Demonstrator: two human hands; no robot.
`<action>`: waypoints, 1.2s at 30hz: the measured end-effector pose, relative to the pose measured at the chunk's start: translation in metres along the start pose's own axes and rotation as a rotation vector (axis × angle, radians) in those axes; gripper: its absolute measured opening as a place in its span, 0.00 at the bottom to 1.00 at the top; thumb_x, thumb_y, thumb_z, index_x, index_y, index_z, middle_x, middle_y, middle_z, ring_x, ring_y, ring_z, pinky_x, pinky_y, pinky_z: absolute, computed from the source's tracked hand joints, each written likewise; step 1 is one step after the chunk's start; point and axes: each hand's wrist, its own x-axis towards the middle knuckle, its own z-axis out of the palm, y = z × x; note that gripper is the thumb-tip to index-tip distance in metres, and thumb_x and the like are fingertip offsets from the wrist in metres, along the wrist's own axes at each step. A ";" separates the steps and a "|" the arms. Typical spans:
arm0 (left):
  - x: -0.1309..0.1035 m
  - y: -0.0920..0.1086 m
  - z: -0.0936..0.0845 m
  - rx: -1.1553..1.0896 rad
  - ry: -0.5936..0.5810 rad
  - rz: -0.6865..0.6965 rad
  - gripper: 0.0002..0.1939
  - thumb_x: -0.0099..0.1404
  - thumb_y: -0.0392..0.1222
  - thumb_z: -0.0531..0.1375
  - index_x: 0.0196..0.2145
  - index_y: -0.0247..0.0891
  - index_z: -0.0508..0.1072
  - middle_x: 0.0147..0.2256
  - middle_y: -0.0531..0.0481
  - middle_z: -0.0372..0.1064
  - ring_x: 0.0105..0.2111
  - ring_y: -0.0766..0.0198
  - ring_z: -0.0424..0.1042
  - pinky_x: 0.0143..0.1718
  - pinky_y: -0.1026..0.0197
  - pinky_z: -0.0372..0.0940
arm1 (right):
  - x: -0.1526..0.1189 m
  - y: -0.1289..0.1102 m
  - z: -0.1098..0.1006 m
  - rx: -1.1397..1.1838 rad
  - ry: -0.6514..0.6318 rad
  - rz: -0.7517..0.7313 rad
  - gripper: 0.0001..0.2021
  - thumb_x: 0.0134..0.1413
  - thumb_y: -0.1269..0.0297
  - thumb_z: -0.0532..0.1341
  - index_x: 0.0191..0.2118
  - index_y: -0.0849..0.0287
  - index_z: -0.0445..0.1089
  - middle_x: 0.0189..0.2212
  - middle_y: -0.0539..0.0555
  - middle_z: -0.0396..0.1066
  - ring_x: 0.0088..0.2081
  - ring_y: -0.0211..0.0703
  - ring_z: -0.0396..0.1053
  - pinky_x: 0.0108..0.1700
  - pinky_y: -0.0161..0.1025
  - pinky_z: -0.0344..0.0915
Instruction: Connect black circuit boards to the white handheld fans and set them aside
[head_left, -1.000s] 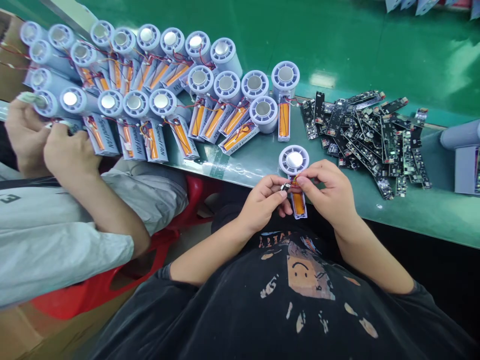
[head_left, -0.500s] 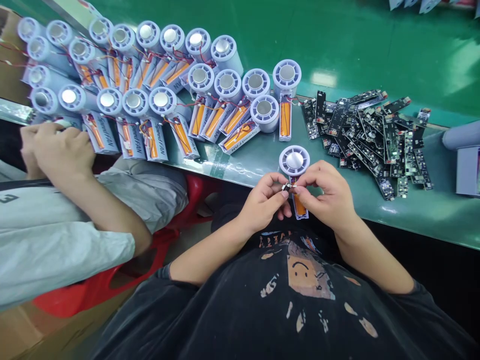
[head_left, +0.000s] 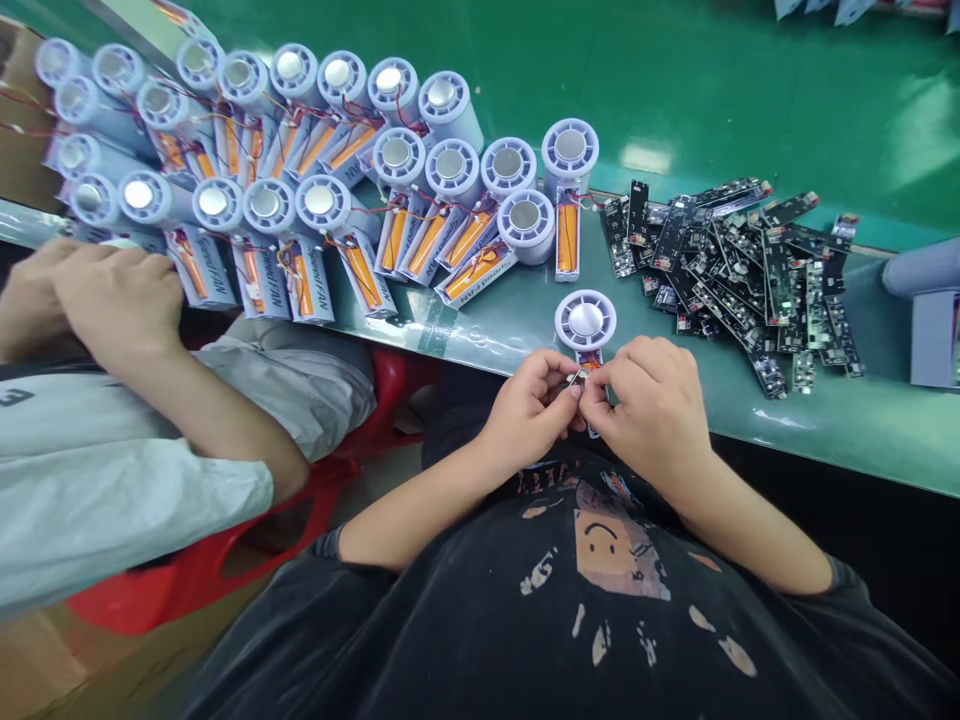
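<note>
My left hand is closed, pinching a small dark circuit board between thumb and fingertips. Against it, the closed fingertips of my right hand grip a small white wire connector, mostly covered by the fingers. Right behind both hands lies a lavender handheld fan, its round head with a silver disc pointing away from me. Red wires show in its open handle; the rest of the handle is largely hidden by my hands.
Several similar fans with orange batteries stand in rows at the left. A pile of black circuit boards lies to the right on the green table. At far left, a co-worker's hands rest by the table edge, near a red stool.
My right hand has turned and moved slightly inward, bringing the connector against the board. The fan's handle is now more covered. The co-worker's far hand has shifted left.
</note>
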 end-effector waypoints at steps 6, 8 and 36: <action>0.001 0.001 -0.001 -0.026 0.001 0.022 0.11 0.61 0.41 0.65 0.37 0.38 0.66 0.24 0.57 0.70 0.21 0.70 0.72 0.19 0.71 0.64 | 0.001 0.013 0.003 0.294 -0.065 0.021 0.10 0.58 0.70 0.60 0.25 0.56 0.69 0.25 0.51 0.67 0.31 0.43 0.64 0.35 0.43 0.59; 0.002 0.002 -0.003 -0.042 -0.027 0.012 0.12 0.60 0.41 0.66 0.37 0.38 0.66 0.24 0.56 0.70 0.21 0.70 0.72 0.18 0.71 0.64 | 0.003 0.022 0.004 0.461 -0.122 0.056 0.07 0.57 0.68 0.61 0.28 0.55 0.72 0.26 0.50 0.68 0.31 0.42 0.66 0.35 0.41 0.61; -0.019 0.016 -0.008 -0.327 -0.298 -0.074 0.37 0.59 0.62 0.65 0.62 0.47 0.64 0.61 0.41 0.65 0.64 0.49 0.62 0.62 0.49 0.63 | -0.004 0.018 -0.018 0.543 -0.599 0.210 0.22 0.54 0.45 0.64 0.22 0.57 0.65 0.20 0.48 0.64 0.23 0.35 0.58 0.25 0.37 0.50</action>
